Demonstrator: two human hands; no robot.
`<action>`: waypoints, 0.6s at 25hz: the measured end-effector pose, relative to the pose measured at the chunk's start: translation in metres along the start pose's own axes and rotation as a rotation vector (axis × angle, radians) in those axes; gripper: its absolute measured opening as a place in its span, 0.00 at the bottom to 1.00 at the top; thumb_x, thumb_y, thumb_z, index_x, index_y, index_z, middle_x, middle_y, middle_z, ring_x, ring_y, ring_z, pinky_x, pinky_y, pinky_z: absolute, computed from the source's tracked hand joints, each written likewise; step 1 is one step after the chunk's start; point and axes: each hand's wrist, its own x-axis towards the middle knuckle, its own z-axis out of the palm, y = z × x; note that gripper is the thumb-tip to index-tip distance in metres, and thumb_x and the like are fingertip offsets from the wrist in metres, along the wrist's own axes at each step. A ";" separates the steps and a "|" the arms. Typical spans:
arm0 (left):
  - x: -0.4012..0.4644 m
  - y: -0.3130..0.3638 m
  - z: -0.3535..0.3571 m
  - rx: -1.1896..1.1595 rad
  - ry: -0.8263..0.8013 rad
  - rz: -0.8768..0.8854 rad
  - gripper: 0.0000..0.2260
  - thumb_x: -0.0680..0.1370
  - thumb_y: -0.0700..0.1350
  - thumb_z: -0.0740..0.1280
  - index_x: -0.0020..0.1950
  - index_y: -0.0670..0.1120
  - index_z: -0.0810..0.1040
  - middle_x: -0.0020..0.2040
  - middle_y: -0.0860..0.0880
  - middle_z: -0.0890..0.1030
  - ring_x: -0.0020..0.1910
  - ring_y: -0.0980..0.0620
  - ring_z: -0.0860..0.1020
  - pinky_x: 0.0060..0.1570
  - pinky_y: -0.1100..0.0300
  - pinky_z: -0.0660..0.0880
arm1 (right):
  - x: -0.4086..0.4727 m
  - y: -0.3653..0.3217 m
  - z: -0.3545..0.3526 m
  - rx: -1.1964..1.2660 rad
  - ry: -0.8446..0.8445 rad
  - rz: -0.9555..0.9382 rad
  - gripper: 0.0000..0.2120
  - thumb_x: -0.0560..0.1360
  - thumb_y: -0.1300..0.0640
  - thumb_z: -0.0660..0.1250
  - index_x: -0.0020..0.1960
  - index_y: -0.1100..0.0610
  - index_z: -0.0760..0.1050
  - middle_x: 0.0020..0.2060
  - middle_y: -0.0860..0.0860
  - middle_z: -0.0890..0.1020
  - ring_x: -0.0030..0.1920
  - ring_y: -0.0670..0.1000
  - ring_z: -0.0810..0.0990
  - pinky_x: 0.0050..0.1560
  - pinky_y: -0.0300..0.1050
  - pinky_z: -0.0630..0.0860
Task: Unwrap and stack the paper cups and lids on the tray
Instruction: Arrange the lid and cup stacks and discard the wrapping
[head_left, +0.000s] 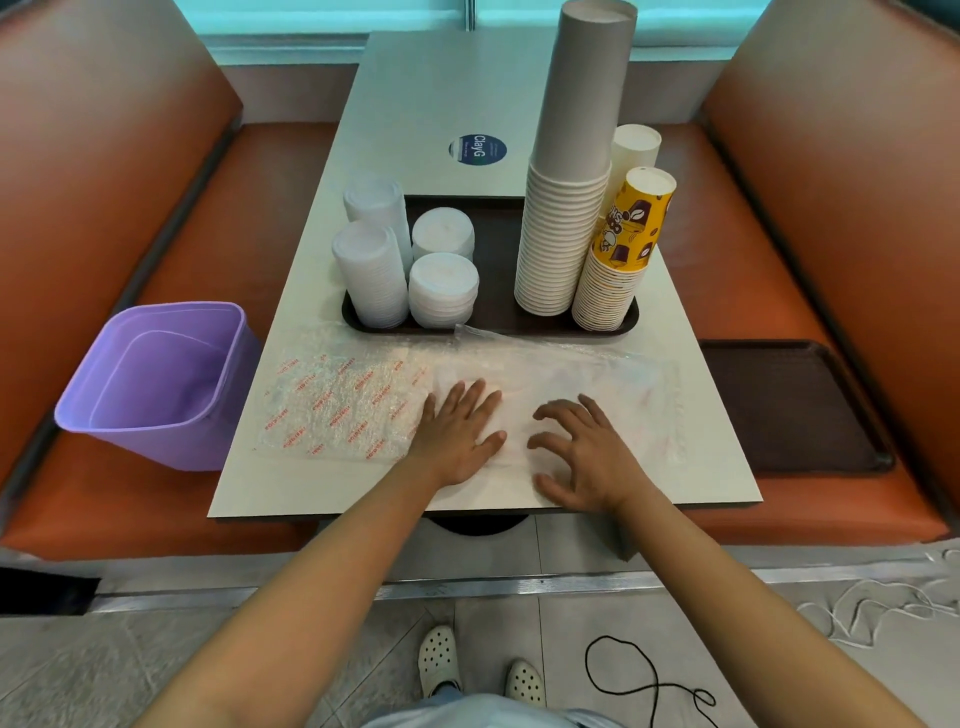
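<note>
Status: stacking looks essentially done. On the dark tray (493, 291), four stacks of white lids (370, 275) stand at its 9 o'clock end, and three stacks of paper cups at its 3 o'clock end: a tall grey stack (574, 171), a yellow printed stack (621, 254) just beside it, and a shorter white stack (635, 150) behind at 12 o'clock. All are unwrapped and upright; the yellow stack leans slightly toward the grey.

Nothing wrapped remains in view. Flat on the table (291, 483) at the tray's 6 o'clock lie emptied wrappers: a clear plastic bag (597, 374), and a bubble-textured sheet with red print (337, 405) at its 9 o'clock.

Left hand (457, 431): released, fingers straight, palm pressing the plastic. Right hand (587, 452): fingers spread and slightly bent, resting on the plastic, grasping nothing.

Judgement: only disposing of the wrappers is left, probably into the purple bin (156, 384) on the seat at the table's 9 o'clock. A second tray (789, 405) lies on the seat at 3 o'clock.
</note>
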 end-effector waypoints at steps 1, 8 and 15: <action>0.001 0.000 -0.001 -0.008 -0.005 0.000 0.27 0.81 0.59 0.47 0.77 0.54 0.42 0.78 0.51 0.39 0.76 0.50 0.38 0.73 0.46 0.37 | -0.002 0.004 -0.002 0.026 -0.011 0.016 0.16 0.68 0.44 0.63 0.49 0.53 0.80 0.54 0.55 0.79 0.56 0.58 0.77 0.64 0.62 0.69; -0.014 0.014 -0.022 0.115 0.255 0.140 0.39 0.69 0.73 0.45 0.76 0.57 0.53 0.78 0.54 0.48 0.77 0.49 0.42 0.68 0.38 0.33 | 0.016 0.005 -0.026 0.101 0.106 0.105 0.12 0.74 0.53 0.62 0.44 0.58 0.82 0.44 0.54 0.82 0.43 0.55 0.80 0.51 0.52 0.74; -0.007 0.025 -0.044 -0.435 0.342 0.162 0.17 0.82 0.51 0.54 0.68 0.51 0.73 0.64 0.50 0.77 0.64 0.50 0.72 0.70 0.42 0.57 | 0.047 -0.001 -0.065 0.259 0.261 0.327 0.11 0.76 0.51 0.66 0.54 0.56 0.81 0.55 0.52 0.81 0.57 0.53 0.75 0.60 0.51 0.70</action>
